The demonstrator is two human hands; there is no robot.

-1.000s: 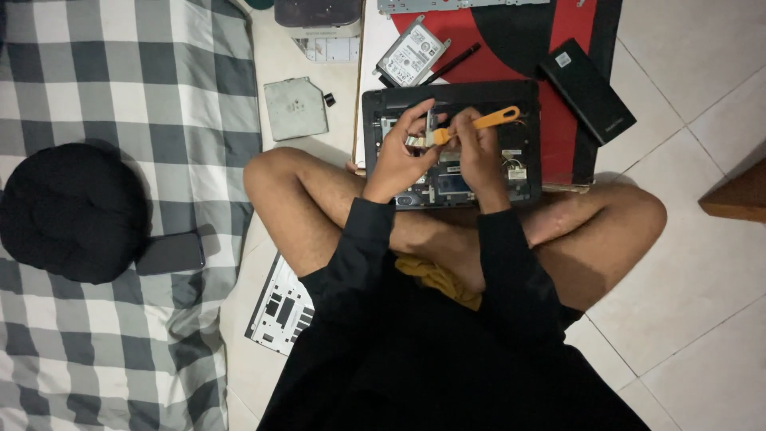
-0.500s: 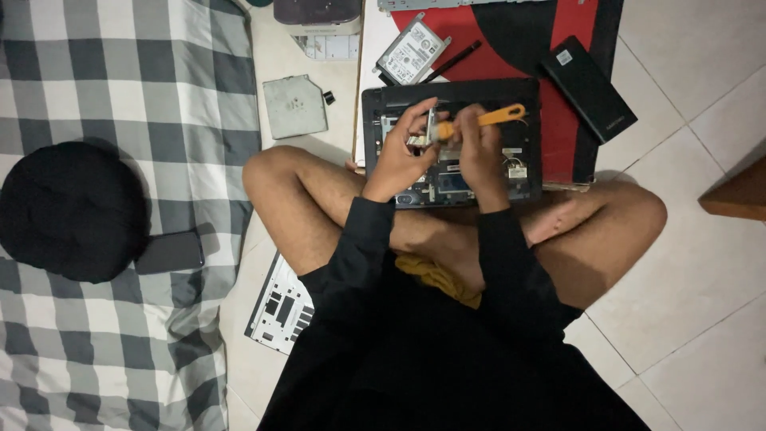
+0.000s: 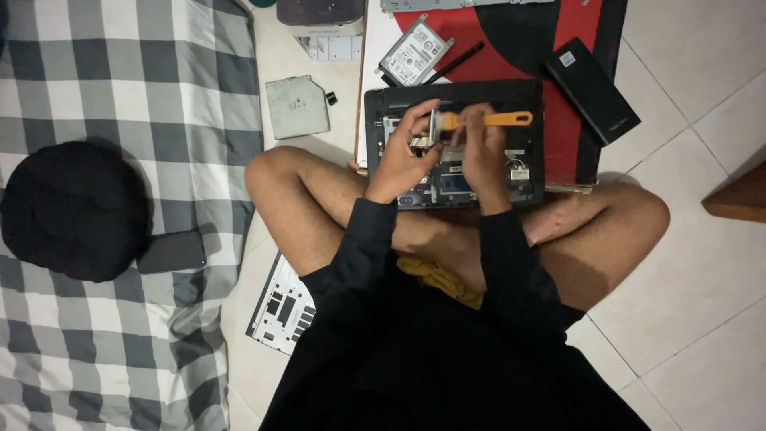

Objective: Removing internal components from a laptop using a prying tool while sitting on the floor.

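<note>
The person sits cross-legged on the tiled floor [image 3: 702, 263], black sleeves reaching forward over bare knees. Nearest the body, below and left of the hands, a white keyboard panel [image 3: 281, 307] lies half under the left thigh. Further left, a dark phone [image 3: 171, 251] and a round black cushion [image 3: 73, 209] rest on the grey checked blanket [image 3: 104, 72].

Both hands meet close together over the opened laptop base [image 3: 455, 144], which lies just beyond the crossed shins. The right hand [image 3: 483, 152] is closed around the orange-handled brush [image 3: 487, 120], whose handle sticks out to the right while its metal ferrule points left. The left hand [image 3: 400, 156] has its fingertips pinched at that ferrule end, touching the brush head; the bristles themselves are hidden.

Left of the hands lies a flat grey square drive [image 3: 297, 106] on the floor. Beyond them, a silver hard disk [image 3: 413, 52] and a thin black pen [image 3: 456, 62] lie on the red and black mat [image 3: 558, 40]. To the far right sits a long black battery pack [image 3: 592, 89].
</note>
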